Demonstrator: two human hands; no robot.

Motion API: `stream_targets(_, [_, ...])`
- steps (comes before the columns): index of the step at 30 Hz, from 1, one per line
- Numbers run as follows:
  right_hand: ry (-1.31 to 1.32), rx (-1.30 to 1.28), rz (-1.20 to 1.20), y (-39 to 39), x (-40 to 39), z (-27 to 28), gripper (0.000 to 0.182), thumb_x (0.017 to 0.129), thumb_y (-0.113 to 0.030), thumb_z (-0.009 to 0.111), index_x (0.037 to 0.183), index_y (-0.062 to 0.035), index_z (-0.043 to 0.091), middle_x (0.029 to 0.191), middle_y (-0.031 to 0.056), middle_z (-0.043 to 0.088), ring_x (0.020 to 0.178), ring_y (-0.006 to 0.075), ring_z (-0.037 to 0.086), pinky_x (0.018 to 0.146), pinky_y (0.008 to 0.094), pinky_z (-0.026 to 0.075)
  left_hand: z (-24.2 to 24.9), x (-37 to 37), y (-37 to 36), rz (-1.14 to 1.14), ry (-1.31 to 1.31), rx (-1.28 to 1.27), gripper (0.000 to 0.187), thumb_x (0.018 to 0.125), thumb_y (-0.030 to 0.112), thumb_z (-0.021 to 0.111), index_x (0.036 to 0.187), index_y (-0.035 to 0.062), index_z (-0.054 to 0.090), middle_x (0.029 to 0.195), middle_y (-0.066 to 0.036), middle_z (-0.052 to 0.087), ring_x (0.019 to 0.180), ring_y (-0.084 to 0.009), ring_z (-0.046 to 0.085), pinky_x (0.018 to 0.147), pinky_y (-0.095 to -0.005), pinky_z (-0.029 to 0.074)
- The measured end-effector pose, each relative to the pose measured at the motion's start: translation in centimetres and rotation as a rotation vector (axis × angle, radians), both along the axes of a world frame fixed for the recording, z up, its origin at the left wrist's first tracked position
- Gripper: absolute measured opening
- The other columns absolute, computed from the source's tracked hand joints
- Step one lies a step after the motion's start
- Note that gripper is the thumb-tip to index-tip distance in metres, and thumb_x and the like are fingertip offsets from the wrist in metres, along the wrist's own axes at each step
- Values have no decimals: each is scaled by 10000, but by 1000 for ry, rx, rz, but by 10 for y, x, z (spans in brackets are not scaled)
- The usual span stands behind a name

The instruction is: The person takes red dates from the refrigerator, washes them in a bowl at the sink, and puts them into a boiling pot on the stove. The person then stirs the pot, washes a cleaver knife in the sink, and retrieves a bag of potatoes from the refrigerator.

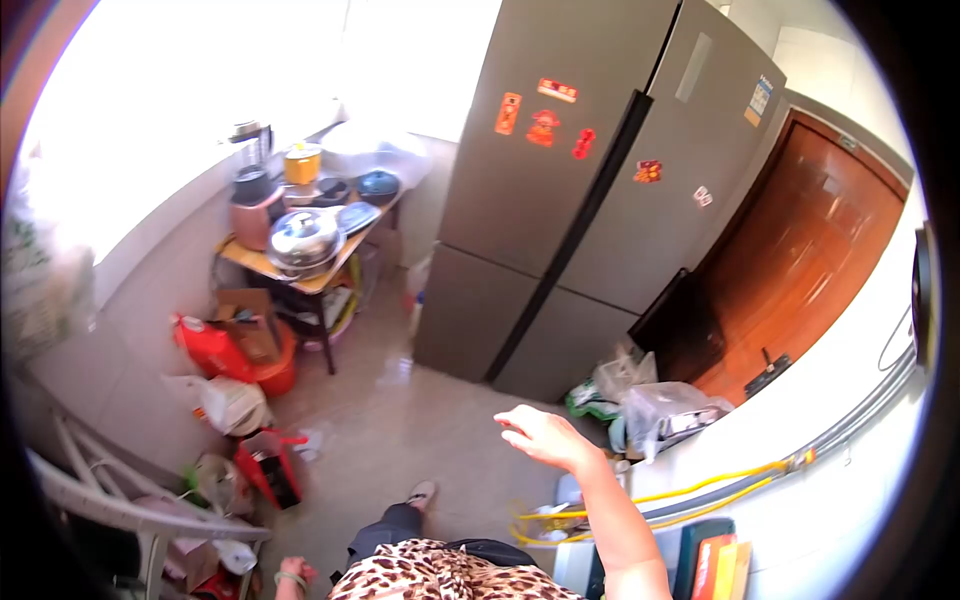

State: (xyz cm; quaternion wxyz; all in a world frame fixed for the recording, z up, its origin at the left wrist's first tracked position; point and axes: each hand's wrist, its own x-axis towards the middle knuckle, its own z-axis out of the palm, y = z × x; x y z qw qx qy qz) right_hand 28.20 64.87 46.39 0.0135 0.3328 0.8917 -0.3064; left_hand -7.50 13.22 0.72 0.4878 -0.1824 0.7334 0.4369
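My right hand [545, 437] reaches forward over the floor, in front of the grey refrigerator [560, 200]. Its thumb and fingers are apart and it holds nothing. Low at the bottom edge, my left hand [296, 572] hangs beside my body, with a band [290, 579] round the wrist. Its fingers are small and blurred, so their state does not show clearly. Neither hand visibly touches anything. The refrigerator has a dark vertical handle strip [585, 220] and several red stickers on its doors.
A small table [262, 262] at the left holds a lidded steel pot [305, 240] and a blender. Below it are an orange bucket [275, 375] and bags. Plastic bags [660, 410] lie by the brown door [810, 240]. Yellow hose [700, 485] runs along the right wall.
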Motion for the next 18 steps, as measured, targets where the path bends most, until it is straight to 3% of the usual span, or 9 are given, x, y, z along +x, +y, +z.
stream_targets(1, [-16, 100, -11, 57, 9, 22, 371, 932, -304, 515, 1249, -115, 553, 1199, 108, 570, 1125, 293, 560, 956, 398, 452, 43, 17, 118, -65, 47, 81, 127, 853, 114, 541, 956, 38, 550, 618, -98, 556, 499, -302, 617, 401, -416, 465])
stream_targets(3, [-122, 129, -28, 110, 28, 32, 381, 924, -309, 515, 1248, -111, 550, 1215, 117, 559, 1130, 307, 555, 962, 396, 455, 17, 42, 191, -83, 52, 153, 184, 861, 92, 542, 1033, 26, 546, 639, -91, 547, 483, -252, 598, 412, -368, 477])
stream_targets(5, [-93, 269, -39, 183, 35, 36, 384, 913, -306, 523, 1238, -105, 561, 1211, 126, 561, 1129, 304, 557, 960, 395, 461, 37, 27, 310, -98, 200, 266, 70, 870, 101, 570, 918, 50, 571, 656, -79, 571, 519, -235, 624, 382, -357, 449])
stream_targets(6, [-62, 282, -78, 209, 35, 30, 385, 897, -302, 537, 1225, -104, 575, 1208, 132, 565, 1124, 304, 561, 948, 395, 471, 47, 4, 350, -249, 234, 236, 132, 888, 128, 573, 990, 49, 550, 695, -79, 576, 523, -223, 621, 393, -359, 460])
stream_targets(7, [-25, 309, -133, 241, 36, 38, 386, 884, -296, 552, 1217, -105, 586, 1198, 128, 571, 1114, 304, 569, 935, 392, 481, 42, -19, 401, -364, 186, 341, 233, 896, 143, 591, 1095, 41, 526, 737, -73, 582, 548, -205, 618, 442, -349, 494])
stream_targets(8, [-36, 421, -131, 271, 41, 34, 394, 873, -294, 569, 1218, -106, 583, 1213, 128, 562, 1104, 306, 576, 924, 399, 490, 69, -18, 445, -402, 326, 296, 343, 847, 108, 627, 1166, 9, 550, 856, -114, 636, 645, -196, 635, 551, -341, 550])
stream_targets(10, [-129, 500, -182, 316, 42, 53, 398, 862, -279, 596, 1223, -113, 564, 1255, 120, 530, 1102, 310, 579, 918, 418, 498, 139, -9, 521, -506, 440, 382, 396, 847, 115, 634, 1214, -6, 546, 1046, -160, 662, 756, -196, 675, 650, -328, 559])
stream_targets(14, [-190, 705, -185, 423, 48, 50, 362, 854, -201, 604, 1185, -62, 556, 1276, 150, 495, 1046, 352, 599, 876, 443, 508, 219, 32, 594, -623, 475, 411, 392, 882, 141, 641, 1235, 6, 534, 982, -108, 665, 798, -161, 679, 746, -306, 544])
stream_targets(18, [-281, 811, -176, 516, 26, 46, 256, 841, -131, 623, 1058, 1, 590, 1264, 170, 518, 984, 363, 634, 843, 444, 527, 208, 57, 602, -583, 477, 398, 387, 886, 156, 644, 1230, 10, 541, 1006, -127, 672, 801, -177, 693, 749, -302, 537])
